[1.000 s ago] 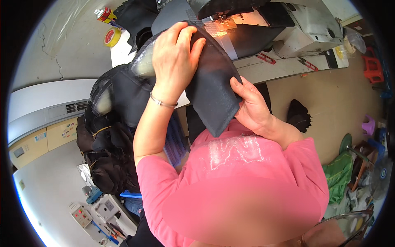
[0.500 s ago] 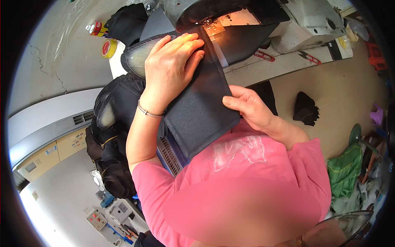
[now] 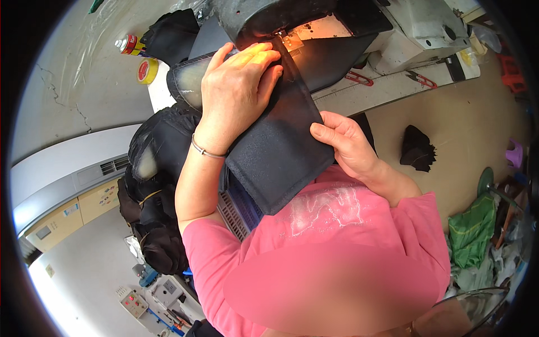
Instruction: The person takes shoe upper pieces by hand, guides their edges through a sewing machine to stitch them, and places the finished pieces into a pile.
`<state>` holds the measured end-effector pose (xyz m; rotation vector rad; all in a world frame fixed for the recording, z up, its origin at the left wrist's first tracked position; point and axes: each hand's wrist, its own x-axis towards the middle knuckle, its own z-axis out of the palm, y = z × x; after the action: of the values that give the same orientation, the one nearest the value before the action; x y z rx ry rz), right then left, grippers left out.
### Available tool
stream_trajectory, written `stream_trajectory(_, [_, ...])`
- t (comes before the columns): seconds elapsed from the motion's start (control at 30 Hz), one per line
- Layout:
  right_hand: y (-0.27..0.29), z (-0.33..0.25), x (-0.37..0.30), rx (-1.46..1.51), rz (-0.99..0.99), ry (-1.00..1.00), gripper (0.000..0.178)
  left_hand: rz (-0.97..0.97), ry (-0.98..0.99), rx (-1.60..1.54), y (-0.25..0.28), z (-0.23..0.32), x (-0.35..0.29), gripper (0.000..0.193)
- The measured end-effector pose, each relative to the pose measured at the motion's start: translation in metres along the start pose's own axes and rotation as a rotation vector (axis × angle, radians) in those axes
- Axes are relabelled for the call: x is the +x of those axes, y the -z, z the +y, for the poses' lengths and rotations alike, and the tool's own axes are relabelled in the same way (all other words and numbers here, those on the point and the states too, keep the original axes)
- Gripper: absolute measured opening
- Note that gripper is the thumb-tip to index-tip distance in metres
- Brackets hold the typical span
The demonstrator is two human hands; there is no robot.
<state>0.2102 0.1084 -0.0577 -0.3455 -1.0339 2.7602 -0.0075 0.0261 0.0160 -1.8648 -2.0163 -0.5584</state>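
Note:
A black fabric panel (image 3: 278,157) with a stitched edge runs from under the sewing machine head (image 3: 269,19) toward my chest. My left hand (image 3: 236,84) lies on its upper part with fingers stretched out, the fingertips close to the lit needle area (image 3: 291,42). On the right edge of the panel, my right hand (image 3: 351,143) pinches the fabric between thumb and fingers. Left of my left hand is a dark piece with a pale, see-through patch (image 3: 188,81). My left hand hides part of the fabric beneath it.
Red-handled thread snips (image 3: 359,78) and a second pair (image 3: 421,80) lie on the machine table (image 3: 348,101). A spray can (image 3: 130,45) and yellow tape roll (image 3: 147,71) stand at the far left. Dark garments (image 3: 160,140) are heaped at left; a black cloth bundle (image 3: 417,149) lies at right.
The panel has swung slightly to the right at its near end, my right hand moving with it. A pale strip beside the panel near the needle is now covered. My left hand has barely shifted.

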Motion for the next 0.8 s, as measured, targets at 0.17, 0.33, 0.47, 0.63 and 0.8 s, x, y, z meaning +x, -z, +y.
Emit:
stream_trajectory(0.17, [0.002, 0.003, -0.003, -0.042, 0.009, -0.013, 0.02, 0.001, 0.005, -0.029, 0.002, 0.003, 0.004, 0.018])
stream_trajectory(0.33, [-0.001, 0.009, -0.006, -0.349, 0.162, 0.137, 0.028, 0.0, 0.037, -0.022, 0.001, 0.004, 0.006, 0.021])
stream_trajectory(0.47, [-0.005, 0.013, -0.003, -0.96, 0.291, 0.588, 0.041, -0.05, 0.037, 0.046, 0.01, 0.005, 0.01, 0.031])
stream_trajectory(0.63, [-0.004, -0.002, 0.008, -1.356, 0.223, 0.833, 0.046, -0.292, 0.137, 0.099, 0.025, 0.003, 0.016, 0.056])
stream_trajectory(0.8, [-0.004, -0.01, 0.012, -1.371, 0.167, 0.794, 0.038, -0.447, 0.1, 0.164, 0.034, 0.0, 0.023, 0.069])
